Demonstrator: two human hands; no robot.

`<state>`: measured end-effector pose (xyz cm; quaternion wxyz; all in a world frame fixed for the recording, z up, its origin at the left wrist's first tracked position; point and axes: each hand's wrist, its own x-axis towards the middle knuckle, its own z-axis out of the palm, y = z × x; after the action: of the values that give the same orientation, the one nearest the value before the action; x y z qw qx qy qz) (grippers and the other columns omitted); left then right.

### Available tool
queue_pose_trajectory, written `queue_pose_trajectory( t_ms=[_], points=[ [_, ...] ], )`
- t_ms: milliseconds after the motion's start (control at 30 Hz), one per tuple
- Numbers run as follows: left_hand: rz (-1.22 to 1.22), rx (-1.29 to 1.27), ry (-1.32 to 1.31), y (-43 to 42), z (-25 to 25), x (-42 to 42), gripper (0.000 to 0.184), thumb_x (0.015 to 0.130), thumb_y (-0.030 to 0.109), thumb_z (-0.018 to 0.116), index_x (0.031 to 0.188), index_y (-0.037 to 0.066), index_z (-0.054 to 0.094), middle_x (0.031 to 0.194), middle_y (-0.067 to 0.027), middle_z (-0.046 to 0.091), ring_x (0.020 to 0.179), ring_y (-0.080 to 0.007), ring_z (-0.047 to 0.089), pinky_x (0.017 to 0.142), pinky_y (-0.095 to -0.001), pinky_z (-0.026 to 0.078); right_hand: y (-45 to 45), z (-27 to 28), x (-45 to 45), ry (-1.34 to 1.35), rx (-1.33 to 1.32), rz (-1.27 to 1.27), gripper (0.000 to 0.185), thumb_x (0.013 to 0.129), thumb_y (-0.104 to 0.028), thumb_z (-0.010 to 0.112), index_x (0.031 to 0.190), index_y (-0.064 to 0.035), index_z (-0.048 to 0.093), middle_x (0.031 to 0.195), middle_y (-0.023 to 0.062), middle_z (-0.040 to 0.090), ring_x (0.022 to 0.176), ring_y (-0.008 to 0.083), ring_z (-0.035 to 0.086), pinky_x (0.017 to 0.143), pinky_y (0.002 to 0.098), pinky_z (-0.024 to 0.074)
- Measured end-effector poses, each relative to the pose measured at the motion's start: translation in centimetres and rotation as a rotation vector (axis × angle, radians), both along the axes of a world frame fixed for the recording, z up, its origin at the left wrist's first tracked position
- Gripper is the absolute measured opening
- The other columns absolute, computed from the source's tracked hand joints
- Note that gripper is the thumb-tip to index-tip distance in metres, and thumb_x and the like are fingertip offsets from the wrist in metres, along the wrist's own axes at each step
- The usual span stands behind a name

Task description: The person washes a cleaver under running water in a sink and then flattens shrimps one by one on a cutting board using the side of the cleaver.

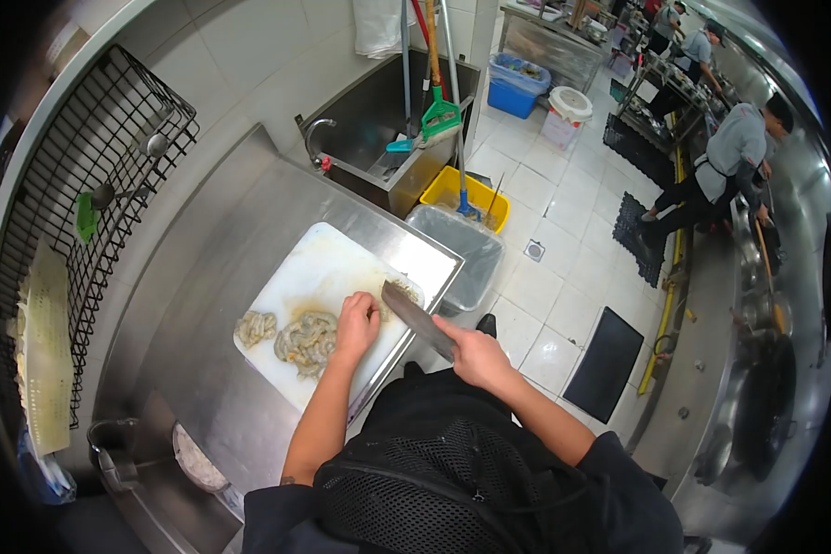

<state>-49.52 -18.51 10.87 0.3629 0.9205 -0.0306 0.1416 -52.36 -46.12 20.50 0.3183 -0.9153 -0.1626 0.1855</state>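
A white cutting board (319, 254) lies on the steel counter. In its middle is a heap of raw peeled shrimp (307, 343), with a smaller pile of shrimp (255, 329) at the left edge. My left hand (358, 323) rests on the board just right of the heap, its fingers curled in; what they hold, if anything, is hidden. My right hand (478, 355) is closed around the handle of a cleaver (417, 319). The blade points up and left over the board's right side, its tip near small dark scraps (402, 292).
Past the counter's far corner stands a clear-lined bin (460, 251), with a yellow bucket (502, 210) and a steel sink (346, 175) behind it. A black wire rack (83, 138) hangs at left. A co-worker (725, 157) stands at the stoves on the right, others farther back.
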Motion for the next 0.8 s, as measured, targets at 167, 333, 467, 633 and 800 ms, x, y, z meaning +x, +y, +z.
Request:
queue_pose_trajectory(
  t_ms=[167,333,467,633,800],
  points=[
    [0.062,-0.070,0.056,0.5,-0.8,-0.3,0.009,0.079,-0.001,0.065,0.084,0.001,0.058,0.088,-0.0168,0.061,0.087,-0.0374,0.060,0.079,-0.0453,0.050,0.0,0.2,0.2,0.061,-0.059,0.017,0.072,0.089,-0.004,0.057,0.156,-0.0277,0.046,0.109,0.0252,0.070,0.096,0.0448,0.068,0.086,0.0532,0.0541],
    [0.168,-0.156,0.112,0.0,-1.5,-0.2,0.009,0.079,0.000,0.065,0.082,0.001,0.057,0.085,-0.0182,0.060,0.081,-0.0392,0.060,0.074,-0.0469,0.050,0.2,0.9,0.4,-0.166,0.033,0.024,0.072,0.088,-0.003,0.059,0.155,-0.0265,0.047,0.110,0.0245,0.071,0.096,0.0450,0.069,0.087,0.0536,0.0538],
    [0.214,-0.212,0.060,0.8,-0.1,-0.5,0.009,0.082,0.002,0.066,0.084,0.002,0.058,0.083,-0.0173,0.060,0.078,-0.0355,0.061,0.071,-0.0437,0.051,1.3,0.8,0.5,-0.014,-0.088,0.050,0.072,0.088,-0.004,0.061,0.155,-0.0273,0.047,0.115,0.0233,0.071,0.100,0.0443,0.068,0.089,0.0530,0.0541],
    [0.468,-0.320,-0.048,7.1,2.2,-1.0,0.006,0.085,0.003,0.066,0.087,0.002,0.060,0.081,-0.0138,0.063,0.072,-0.0257,0.064,0.069,-0.0374,0.053,1.3,0.4,0.6,0.009,-0.159,0.058,0.073,0.089,-0.004,0.061,0.156,-0.0305,0.046,0.113,0.0239,0.071,0.099,0.0437,0.069,0.088,0.0535,0.0544],
    [0.681,-0.100,-0.016,17.7,4.4,-2.5,0.009,0.086,0.005,0.068,0.094,0.001,0.068,0.087,-0.0156,0.070,0.075,-0.0275,0.067,0.071,-0.0396,0.055,1.5,0.2,0.6,-0.016,-0.131,0.042,0.075,0.089,-0.004,0.062,0.156,-0.0322,0.046,0.096,0.0265,0.070,0.090,0.0464,0.068,0.083,0.0532,0.0536]
  ],
)
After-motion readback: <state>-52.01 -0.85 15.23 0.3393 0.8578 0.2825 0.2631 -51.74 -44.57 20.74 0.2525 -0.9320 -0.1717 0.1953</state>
